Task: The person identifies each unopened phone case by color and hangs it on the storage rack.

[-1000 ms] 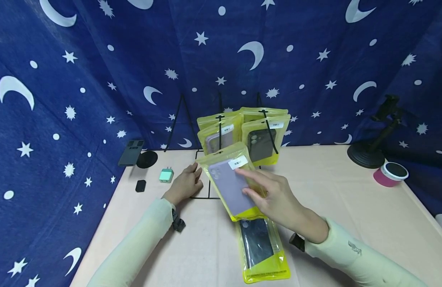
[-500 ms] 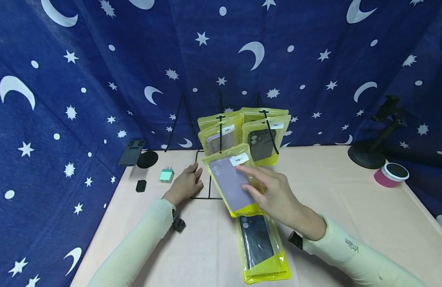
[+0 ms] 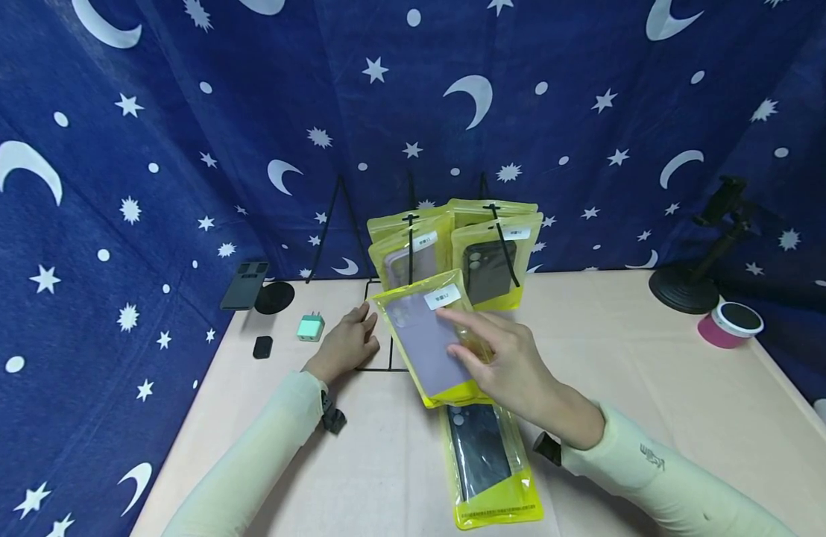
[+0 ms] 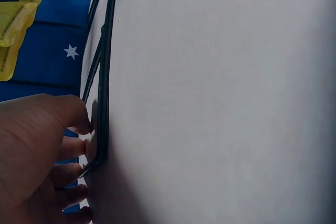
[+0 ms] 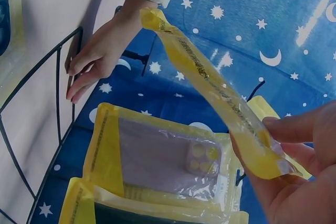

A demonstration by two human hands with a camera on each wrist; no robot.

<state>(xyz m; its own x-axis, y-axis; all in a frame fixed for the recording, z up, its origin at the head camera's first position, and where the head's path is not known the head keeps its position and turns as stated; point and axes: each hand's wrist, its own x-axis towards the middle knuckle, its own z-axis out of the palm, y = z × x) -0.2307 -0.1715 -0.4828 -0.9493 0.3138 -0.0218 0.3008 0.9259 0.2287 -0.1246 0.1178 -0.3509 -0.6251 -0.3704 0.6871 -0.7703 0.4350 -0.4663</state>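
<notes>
My right hand (image 3: 520,365) pinches the right edge of a yellow-and-clear pouch holding a lilac phone case (image 3: 423,347). In the right wrist view this pouch (image 5: 210,82) is seen edge-on between thumb and fingers. It is raised in front of a black wire display rack (image 3: 391,350), where several similar pouches hang on hooks, one with a dark phone case (image 3: 487,272). My left hand (image 3: 346,343) holds the rack's base wire (image 4: 104,87) at the left, thumb on one side and fingers on the other. Another pouch with a dark case (image 3: 483,455) lies on the table below.
A green charger plug (image 3: 310,327) and a small black piece (image 3: 262,347) lie on the left. Behind them a phone (image 3: 245,287) leans on a round-based stand. At the right are a black phone holder (image 3: 684,291) and a pink-and-white jar (image 3: 730,326). A blue cloth hangs behind.
My right hand has lifted the lilac case's pouch slightly, mostly in the first half second, and its top tips a little farther back. The left hand keeps its place on the rack.
</notes>
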